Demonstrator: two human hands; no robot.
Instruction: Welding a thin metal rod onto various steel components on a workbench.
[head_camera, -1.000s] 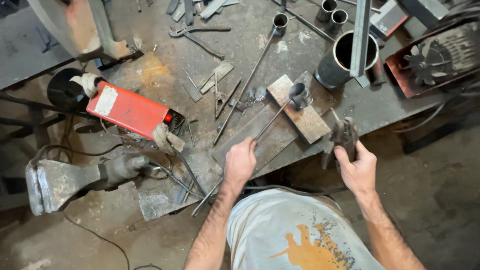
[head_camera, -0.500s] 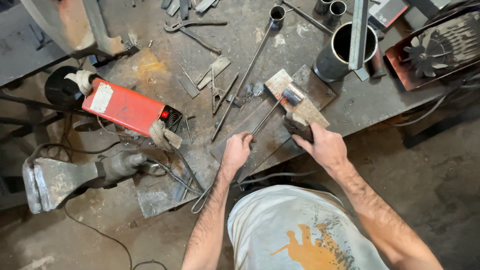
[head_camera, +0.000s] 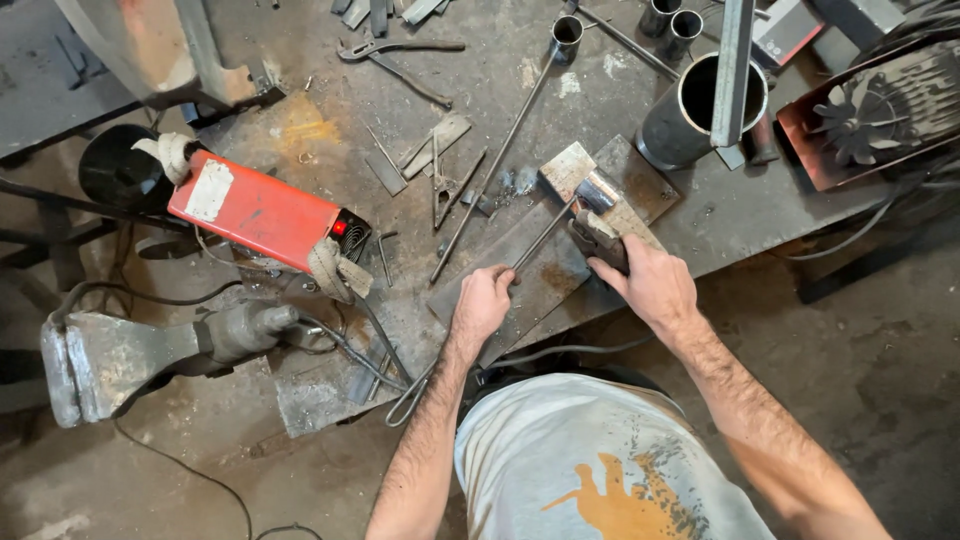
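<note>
My left hand (head_camera: 483, 305) is closed around a thin steel rod (head_camera: 545, 235) and holds it down on a flat metal plate (head_camera: 560, 290) at the workbench's front edge. The rod's far end carries a short pipe ring (head_camera: 598, 187), which lies on a pale rectangular block (head_camera: 567, 166). My right hand (head_camera: 652, 285) grips a dark hand tool (head_camera: 598, 238), and the tool's head sits against the rod just below the ring. What kind of tool it is stays unclear.
A red welding machine (head_camera: 255, 210) lies at the left, with a heavy grey vise-like tool (head_camera: 120, 350) below it. A wide dark pipe (head_camera: 700, 110) stands at the back right beside a fan (head_camera: 870, 120). A second long rod (head_camera: 500, 150), pliers (head_camera: 400, 50) and metal scraps litter the bench.
My right hand has carried the dark tool from the bench's right edge leftward to the rod's ringed end. The left hand has kept its hold on the rod.
</note>
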